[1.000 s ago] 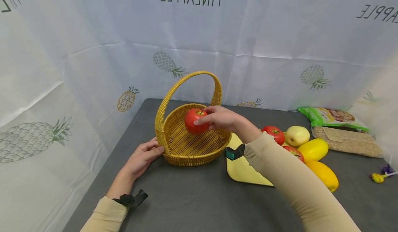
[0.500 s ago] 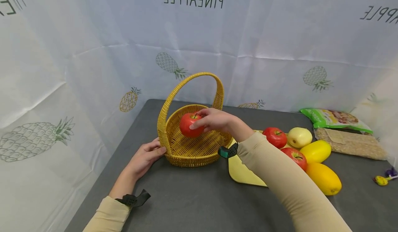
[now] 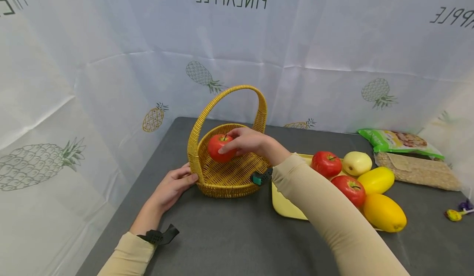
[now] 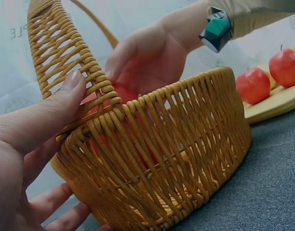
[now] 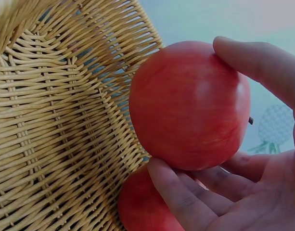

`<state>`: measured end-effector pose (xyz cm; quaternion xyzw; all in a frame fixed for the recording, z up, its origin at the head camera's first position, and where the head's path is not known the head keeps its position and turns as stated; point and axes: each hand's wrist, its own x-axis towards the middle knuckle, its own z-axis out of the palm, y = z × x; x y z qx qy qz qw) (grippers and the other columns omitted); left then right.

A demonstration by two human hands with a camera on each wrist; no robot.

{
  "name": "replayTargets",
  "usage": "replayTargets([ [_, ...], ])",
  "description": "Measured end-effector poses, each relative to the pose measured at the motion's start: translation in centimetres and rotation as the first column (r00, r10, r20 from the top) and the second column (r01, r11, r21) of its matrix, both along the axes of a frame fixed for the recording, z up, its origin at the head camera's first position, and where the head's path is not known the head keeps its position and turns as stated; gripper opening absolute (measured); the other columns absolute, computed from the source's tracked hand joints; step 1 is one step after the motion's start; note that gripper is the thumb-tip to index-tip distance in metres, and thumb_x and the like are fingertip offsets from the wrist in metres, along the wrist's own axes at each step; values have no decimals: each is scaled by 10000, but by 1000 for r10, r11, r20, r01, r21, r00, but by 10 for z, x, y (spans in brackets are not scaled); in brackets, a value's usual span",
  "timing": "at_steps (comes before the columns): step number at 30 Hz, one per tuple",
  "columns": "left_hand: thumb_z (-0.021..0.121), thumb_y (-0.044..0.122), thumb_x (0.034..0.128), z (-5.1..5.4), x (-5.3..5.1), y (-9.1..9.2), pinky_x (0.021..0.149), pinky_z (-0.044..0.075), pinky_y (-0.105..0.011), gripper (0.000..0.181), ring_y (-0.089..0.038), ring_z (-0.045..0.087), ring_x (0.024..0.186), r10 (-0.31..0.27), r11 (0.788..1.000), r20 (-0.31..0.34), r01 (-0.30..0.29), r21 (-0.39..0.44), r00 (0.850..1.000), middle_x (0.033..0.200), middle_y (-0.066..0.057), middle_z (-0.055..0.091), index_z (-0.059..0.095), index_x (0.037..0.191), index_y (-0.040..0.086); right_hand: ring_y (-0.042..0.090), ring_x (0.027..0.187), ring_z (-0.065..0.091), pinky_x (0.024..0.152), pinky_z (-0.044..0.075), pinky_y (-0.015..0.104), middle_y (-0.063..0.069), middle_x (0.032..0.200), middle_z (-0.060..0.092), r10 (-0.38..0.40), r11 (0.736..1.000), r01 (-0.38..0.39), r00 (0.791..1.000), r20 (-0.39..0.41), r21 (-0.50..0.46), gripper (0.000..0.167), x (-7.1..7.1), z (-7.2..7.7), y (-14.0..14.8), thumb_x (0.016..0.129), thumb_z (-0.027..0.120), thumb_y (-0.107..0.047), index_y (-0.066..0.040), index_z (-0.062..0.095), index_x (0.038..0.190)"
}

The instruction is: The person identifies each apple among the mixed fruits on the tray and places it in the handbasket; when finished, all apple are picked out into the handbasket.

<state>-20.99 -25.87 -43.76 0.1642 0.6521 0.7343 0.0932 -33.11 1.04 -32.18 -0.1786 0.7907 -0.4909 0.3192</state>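
Apple shifts further left, now within basket near handle, right hand grasping it by sides; left hand grips basket. Looks firm, probably light, slick-skinned: best cupped round widest part.

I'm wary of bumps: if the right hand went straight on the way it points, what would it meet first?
Probably the left end of the yellow woven wicker basket, the round red apple in the right hand touching first; exact depth is unclear.
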Motion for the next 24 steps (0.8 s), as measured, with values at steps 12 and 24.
replayTargets([
  [12,601,85,1038,1,0,1,1044,466,-281,330,-243,241,1487,-7,1000,1,7,-4,1000,1651,-190,222,612,1269,-150,249,1122,589,954,541,397,102,1260,589,68,995,-63,995,-71,81,594,3,-6,-14,831,856,-237,-33,572,1311],
  [24,602,83,1036,-1,-1,0,1038,474,-292,313,-154,335,1431,-9,1000,-11,9,5,1000,1634,-214,236,622,1249,-147,235,1131,588,974,527,413,73,1272,593,109,985,-95,990,-91,145,629,0,-11,-23,855,849,-260,-44,558,1369],
])
